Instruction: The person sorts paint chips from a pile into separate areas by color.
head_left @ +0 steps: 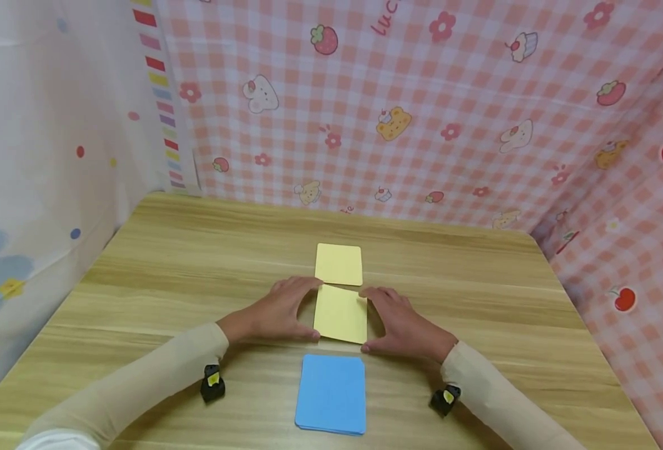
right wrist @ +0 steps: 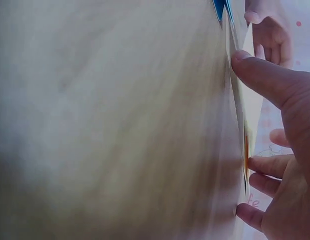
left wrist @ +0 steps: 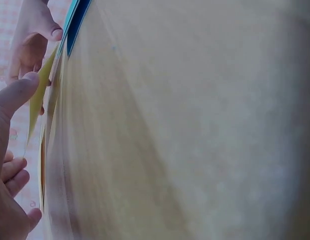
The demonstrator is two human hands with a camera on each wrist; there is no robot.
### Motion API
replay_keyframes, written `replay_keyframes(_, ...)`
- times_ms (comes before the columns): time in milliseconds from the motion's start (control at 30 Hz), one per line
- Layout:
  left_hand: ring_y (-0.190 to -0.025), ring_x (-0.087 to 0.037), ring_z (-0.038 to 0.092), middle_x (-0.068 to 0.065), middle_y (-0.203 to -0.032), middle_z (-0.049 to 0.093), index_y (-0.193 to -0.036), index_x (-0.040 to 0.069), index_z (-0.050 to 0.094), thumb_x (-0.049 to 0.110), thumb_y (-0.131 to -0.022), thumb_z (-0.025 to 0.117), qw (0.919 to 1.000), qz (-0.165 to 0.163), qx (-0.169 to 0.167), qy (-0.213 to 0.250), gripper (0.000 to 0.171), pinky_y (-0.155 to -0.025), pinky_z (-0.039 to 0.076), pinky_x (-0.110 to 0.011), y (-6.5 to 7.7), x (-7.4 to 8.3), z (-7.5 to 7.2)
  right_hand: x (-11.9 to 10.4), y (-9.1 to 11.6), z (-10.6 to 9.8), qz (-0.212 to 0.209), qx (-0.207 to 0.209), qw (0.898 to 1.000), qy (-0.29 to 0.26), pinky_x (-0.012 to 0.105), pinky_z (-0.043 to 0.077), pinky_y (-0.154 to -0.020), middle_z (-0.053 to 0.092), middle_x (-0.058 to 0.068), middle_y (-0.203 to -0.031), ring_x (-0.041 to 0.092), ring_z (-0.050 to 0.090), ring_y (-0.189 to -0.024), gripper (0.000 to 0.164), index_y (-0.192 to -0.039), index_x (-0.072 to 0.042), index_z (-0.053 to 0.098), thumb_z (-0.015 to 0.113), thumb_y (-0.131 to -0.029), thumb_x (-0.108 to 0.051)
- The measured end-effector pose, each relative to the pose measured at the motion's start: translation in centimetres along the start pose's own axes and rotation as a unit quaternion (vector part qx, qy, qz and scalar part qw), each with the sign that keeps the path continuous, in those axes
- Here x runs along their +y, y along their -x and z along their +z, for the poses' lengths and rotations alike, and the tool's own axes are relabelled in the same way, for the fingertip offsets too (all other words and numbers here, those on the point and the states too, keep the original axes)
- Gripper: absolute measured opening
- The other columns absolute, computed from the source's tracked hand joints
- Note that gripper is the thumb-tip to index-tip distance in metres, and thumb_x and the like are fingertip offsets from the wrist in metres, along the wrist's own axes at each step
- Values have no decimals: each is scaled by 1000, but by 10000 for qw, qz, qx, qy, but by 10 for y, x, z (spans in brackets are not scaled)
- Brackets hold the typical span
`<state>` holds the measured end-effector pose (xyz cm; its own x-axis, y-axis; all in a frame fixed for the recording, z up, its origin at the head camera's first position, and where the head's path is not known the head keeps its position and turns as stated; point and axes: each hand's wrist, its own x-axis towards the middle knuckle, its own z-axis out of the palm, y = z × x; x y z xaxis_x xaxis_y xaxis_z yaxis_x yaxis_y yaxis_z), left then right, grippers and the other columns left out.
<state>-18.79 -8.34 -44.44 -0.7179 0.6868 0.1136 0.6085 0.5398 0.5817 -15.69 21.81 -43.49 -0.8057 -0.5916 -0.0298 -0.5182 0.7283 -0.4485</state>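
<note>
Both hands hold one yellow square card (head_left: 340, 314) between them, low over the wooden table. My left hand (head_left: 278, 310) has its thumb at the near left corner and a fingertip at the far left corner. On the other side, my right hand (head_left: 401, 322) grips the right edge, thumb near and fingers far. The card looks slightly tilted, and in the left wrist view the yellow card (left wrist: 38, 97) shows nearly edge-on. Just beyond it lies a second yellow card (head_left: 339, 264). Nearer to me sits a neat stack of blue cards (head_left: 331, 394).
The wooden table (head_left: 196, 269) runs back to a pink checked cloth (head_left: 354, 125) with printed fruit and animals. A white dotted cloth (head_left: 55, 125) hangs at the left. Small black wrist devices (head_left: 212, 384) sit by the sleeves.
</note>
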Motion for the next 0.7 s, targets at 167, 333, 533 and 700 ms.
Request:
replay_keyframes(167,-141,-31,38,-11,-151,46,-149,5,43,49,-76,87,9999,35,75,98,96,-114,26,-59,1,-2,-1,0,-2,1,-5,55,10000,46,56,30,-111,45,10,-150,32,35,-141,96,-152,-9,35,86,-79,-43)
replay_keyframes(333,-142,-31,38,-12,-152,46,-150,5,42,48,-76,87,10000,-65,47,27,96,-114,25,-58,3,-4,-4,-1,-4,-1,135,50,9999,-53,56,29,-113,43,9,-151,31,33,-142,98,-155,-10,33,84,-80,-47)
replay_keyframes(533,-143,-32,37,-13,-154,44,-153,4,37,47,-77,86,9996,-246,-9,97,101,-116,24,-59,5,-6,-6,-2,-7,-6,383,60,9990,-217,59,36,-110,40,11,-154,36,34,-142,100,-157,-14,31,83,-80,-51)
replay_keyframes(700,-145,-35,34,-16,-157,40,-155,3,34,46,-78,87,9979,-360,31,544,102,-117,23,-59,7,-9,-8,-2,-12,-12,257,93,9989,-391,62,38,-108,38,15,-155,40,34,-142,98,-157,-14,31,84,-81,-45)
